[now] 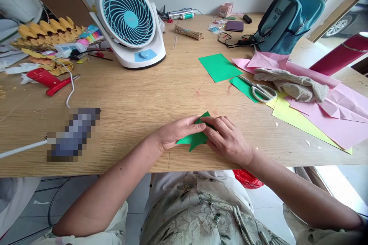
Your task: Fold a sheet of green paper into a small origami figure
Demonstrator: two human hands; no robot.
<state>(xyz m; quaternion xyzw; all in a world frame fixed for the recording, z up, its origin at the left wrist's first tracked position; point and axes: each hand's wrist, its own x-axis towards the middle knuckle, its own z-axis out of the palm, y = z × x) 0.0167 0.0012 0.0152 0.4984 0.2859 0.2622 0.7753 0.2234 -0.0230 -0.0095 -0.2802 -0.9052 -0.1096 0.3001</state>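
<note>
A folded piece of green paper (197, 139) with pointed corners is held between both hands, close to the front edge of the table. My left hand (182, 130) grips it from the left, the thumb lying across the top of the paper. From the right, my right hand (227, 138) pinches it with curled fingers that cover part of the folds. Beyond the right hand lie a flat green sheet (220, 67) and a second green sheet (243, 87), partly under a pair of scissors (263, 92).
A white fan (143, 55) stands at the back left. Toward the right are pink paper (339, 122), yellow paper (304, 122), a grey glove (299, 84), a teal bag (278, 26) and a red bottle (339, 55). A red glue gun (46, 78) and a blurred-out object (73, 134) lie left.
</note>
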